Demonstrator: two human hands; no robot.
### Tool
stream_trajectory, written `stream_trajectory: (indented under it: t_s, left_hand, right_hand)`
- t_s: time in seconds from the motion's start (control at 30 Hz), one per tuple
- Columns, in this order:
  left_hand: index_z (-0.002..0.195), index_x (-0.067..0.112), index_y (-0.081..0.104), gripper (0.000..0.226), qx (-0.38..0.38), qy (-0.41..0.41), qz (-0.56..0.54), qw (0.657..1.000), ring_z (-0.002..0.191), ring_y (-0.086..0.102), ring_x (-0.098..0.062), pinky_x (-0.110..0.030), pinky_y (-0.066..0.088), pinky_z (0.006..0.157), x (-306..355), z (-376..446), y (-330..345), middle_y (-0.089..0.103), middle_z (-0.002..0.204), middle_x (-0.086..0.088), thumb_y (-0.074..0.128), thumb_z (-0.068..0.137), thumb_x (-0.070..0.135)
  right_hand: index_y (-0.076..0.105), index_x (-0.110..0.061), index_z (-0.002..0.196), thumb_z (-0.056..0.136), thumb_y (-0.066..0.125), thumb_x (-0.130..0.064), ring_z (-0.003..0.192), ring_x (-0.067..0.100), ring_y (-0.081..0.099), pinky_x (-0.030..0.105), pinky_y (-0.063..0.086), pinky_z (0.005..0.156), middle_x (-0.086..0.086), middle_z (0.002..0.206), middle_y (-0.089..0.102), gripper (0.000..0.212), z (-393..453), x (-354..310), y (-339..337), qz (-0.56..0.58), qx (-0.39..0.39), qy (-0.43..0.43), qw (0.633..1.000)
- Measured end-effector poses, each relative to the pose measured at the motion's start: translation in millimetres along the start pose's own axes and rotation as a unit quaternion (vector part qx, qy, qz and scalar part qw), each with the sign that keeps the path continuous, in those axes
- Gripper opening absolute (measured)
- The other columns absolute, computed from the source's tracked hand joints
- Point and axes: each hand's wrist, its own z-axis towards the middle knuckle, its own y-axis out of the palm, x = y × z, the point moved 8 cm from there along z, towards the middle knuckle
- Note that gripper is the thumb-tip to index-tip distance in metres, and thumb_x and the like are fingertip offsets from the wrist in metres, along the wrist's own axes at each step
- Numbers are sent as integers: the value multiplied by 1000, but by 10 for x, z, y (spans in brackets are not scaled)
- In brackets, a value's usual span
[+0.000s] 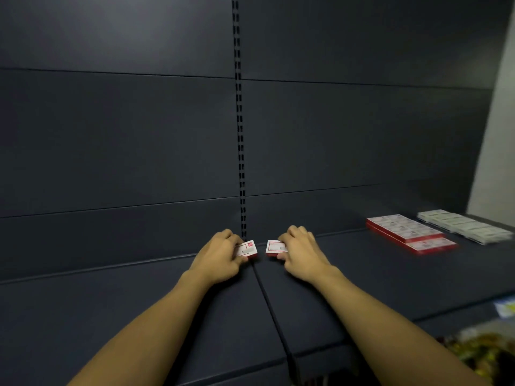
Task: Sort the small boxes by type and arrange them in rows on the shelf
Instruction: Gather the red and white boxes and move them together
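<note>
Both arms reach to the back of a dark shelf [139,307], near its slotted centre post. My left hand [220,256] grips a small red-and-white box [248,248] just left of the seam between the shelf boards. My right hand [301,253] grips a matching red-and-white box [274,247] just right of that seam. The two boxes lie a short gap apart, low over the shelf surface. At the far right stands a row of red-and-white boxes [408,232], stacked two high, with a row of pale grey-white boxes [465,225] beside it.
The dark back panel [111,135] rises behind the shelf, with a slotted upright post [240,135] in the middle. A pale wall [498,135] borders the right side. Blurred packaged goods [482,355] and a blue-yellow price label [505,307] sit at the lower right.
</note>
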Motion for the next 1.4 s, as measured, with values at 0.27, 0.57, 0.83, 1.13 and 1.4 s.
stream_trajectory:
  t_s: [0.27,0.57,0.83,1.13,1.4]
  left_hand:
    - [126,17,57,46,-41,143,106,983,110,51,-20,-33,48,86,938,180,148,51,118,1,59,92,47]
    - [127,16,56,45,-51,172,92,980,109,50,-19,-31,47,83,1618,297,316,50,118,0,60,94,46]
    - [130,16,57,46,-54,158,78,983,110,52,-19,-32,49,88,2170,373,414,51,119,0,59,95,46]
    - [128,16,59,44,-39,144,78,986,109,53,-21,-34,48,88,2930,327,526,52,118,0,61,94,44]
    - [125,17,59,39,-24,112,40,993,112,51,-19,-36,49,91,3513,351,750,51,117,2,64,92,38]
  right_hand:
    - [54,-11,120,87,64,-29,115,26,43,34,35,98,7,124,49,39,-735,520,-538,-137,-49,110,983]
    - [54,-9,125,87,63,-30,121,30,45,38,37,104,12,131,50,44,-1339,1329,-1189,-200,-75,218,952]
    - [50,-11,132,89,63,-33,124,29,45,38,36,104,11,135,49,51,-1722,1802,-1544,-224,-65,228,945]
    - [51,-11,134,89,67,-36,124,28,46,39,38,106,10,134,51,55,-2103,2277,-1952,-212,-55,212,952]
    - [54,-12,127,88,66,-35,119,26,49,38,39,101,9,129,53,47,-2448,2686,-2264,-224,-52,174,957]
